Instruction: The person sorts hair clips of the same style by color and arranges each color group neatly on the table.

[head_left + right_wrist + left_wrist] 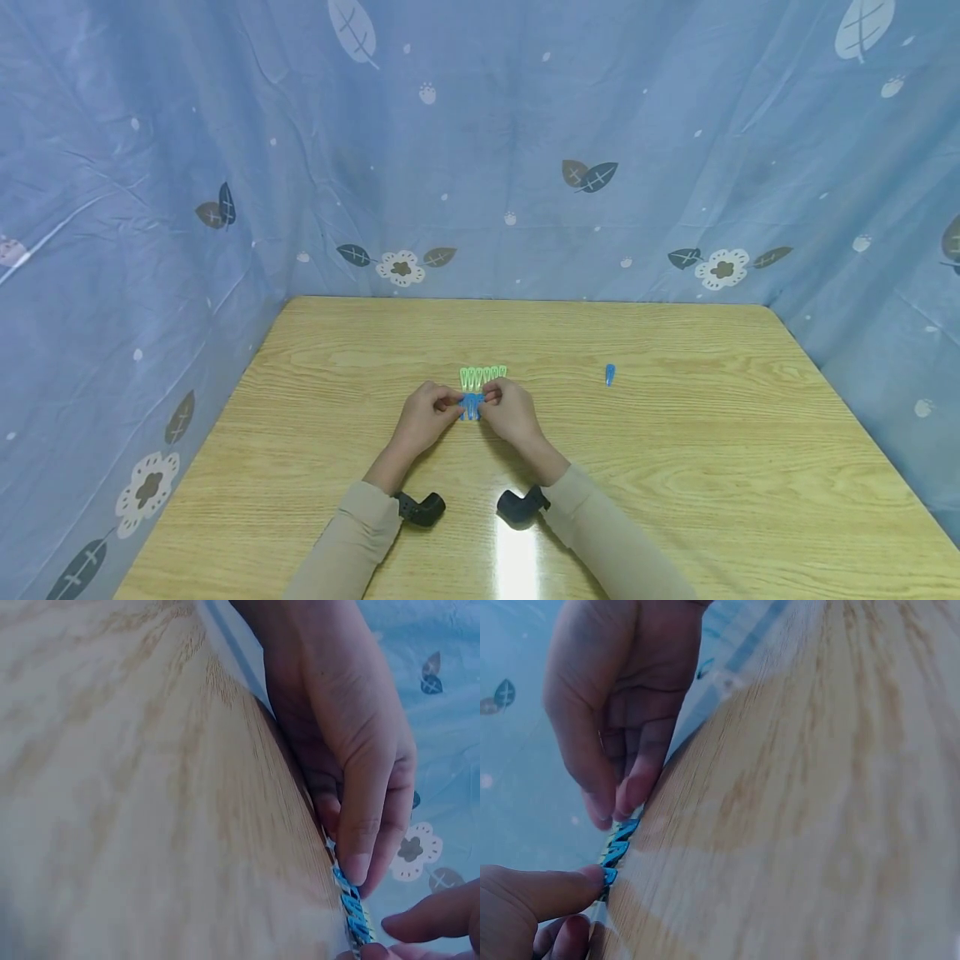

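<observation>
Several blue snap hair clips lie side by side on the table, just below a row of light green hair clips. At the left end of the blue row, my left hand pinches a blue hair clip between thumb and forefinger. Opposite it, my right hand holds the right-end blue hair clip with thumb and fingertips. The fingers partly cover both end clips. More blue clips show between the two hands in the wrist views.
A single blue hair clip lies apart on the right side of the wooden table. Blue patterned curtains stand behind the table and along both sides. Dark wrist-worn devices sit under both forearms.
</observation>
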The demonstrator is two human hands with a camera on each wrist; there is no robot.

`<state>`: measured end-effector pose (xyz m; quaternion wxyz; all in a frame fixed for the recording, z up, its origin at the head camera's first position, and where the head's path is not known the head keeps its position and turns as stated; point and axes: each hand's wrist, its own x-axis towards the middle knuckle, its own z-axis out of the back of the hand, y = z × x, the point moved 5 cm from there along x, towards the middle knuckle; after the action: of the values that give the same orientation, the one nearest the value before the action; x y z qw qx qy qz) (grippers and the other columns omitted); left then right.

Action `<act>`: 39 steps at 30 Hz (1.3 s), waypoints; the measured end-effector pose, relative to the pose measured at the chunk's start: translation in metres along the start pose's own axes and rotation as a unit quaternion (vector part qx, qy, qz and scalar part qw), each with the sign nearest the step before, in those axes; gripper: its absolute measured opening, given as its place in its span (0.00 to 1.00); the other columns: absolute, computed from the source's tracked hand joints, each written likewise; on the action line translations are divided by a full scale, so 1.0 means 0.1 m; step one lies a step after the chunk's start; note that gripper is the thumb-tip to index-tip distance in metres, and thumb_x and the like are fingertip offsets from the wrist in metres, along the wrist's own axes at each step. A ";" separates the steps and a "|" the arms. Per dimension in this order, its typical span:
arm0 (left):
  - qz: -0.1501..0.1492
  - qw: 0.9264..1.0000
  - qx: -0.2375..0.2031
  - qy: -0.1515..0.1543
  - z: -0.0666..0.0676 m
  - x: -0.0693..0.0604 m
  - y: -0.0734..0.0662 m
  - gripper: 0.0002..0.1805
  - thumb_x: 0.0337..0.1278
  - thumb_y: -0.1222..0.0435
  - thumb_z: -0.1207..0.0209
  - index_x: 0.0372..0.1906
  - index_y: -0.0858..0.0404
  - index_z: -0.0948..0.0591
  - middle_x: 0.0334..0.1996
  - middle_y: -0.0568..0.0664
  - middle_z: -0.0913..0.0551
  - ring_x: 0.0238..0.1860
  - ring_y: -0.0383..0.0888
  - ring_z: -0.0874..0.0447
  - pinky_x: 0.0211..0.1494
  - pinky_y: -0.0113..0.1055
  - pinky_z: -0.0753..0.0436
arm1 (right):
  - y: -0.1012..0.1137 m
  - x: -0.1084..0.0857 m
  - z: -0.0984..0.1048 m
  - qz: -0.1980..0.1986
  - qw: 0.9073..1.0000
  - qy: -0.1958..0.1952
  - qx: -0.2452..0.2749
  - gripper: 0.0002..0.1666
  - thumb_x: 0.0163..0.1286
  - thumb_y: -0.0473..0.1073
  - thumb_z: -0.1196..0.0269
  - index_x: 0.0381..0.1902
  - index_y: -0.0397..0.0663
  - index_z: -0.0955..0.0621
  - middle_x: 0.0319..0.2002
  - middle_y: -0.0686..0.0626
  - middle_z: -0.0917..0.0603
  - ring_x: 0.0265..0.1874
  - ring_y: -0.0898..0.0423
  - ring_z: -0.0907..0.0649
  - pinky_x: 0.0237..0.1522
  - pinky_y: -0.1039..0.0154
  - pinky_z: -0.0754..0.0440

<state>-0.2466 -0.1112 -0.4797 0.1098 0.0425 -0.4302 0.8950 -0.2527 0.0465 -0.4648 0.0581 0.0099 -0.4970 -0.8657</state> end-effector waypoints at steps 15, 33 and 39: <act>0.003 1.000 -0.006 0.000 0.00 0.00 0.03 0.08 0.55 0.65 0.34 0.41 0.62 0.14 0.33 0.46 0.23 0.33 0.40 0.26 0.38 0.32 0.22 | -0.20 -0.01 0.49 0.027 0.998 -0.027 0.042 0.18 0.62 0.32 0.36 0.50 0.30 0.23 0.43 0.39 0.18 0.44 0.46 0.19 0.48 0.55 0.20; 0.006 1.000 -0.011 0.004 -0.01 0.00 0.03 0.08 0.55 0.66 0.34 0.41 0.61 0.14 0.34 0.47 0.23 0.34 0.40 0.26 0.39 0.33 0.22 | -0.71 -0.02 1.33 -0.018 0.996 -0.080 0.017 0.23 0.68 0.35 0.40 0.58 0.31 0.27 0.53 0.35 0.22 0.53 0.43 0.22 0.54 0.53 0.22; 0.007 1.000 -0.015 0.006 -0.01 0.00 0.02 0.08 0.55 0.66 0.34 0.41 0.61 0.14 0.34 0.47 0.23 0.33 0.40 0.26 0.39 0.33 0.23 | -0.91 -0.05 1.56 -0.051 0.993 -0.107 0.016 0.24 0.70 0.38 0.41 0.60 0.32 0.28 0.55 0.35 0.23 0.53 0.44 0.22 0.46 0.73 0.23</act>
<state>-0.2467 -0.1119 -0.4820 0.1070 0.0330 -0.4434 0.8893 -0.2676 0.2261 -0.4645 -0.0396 -0.0566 -0.5127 -0.8558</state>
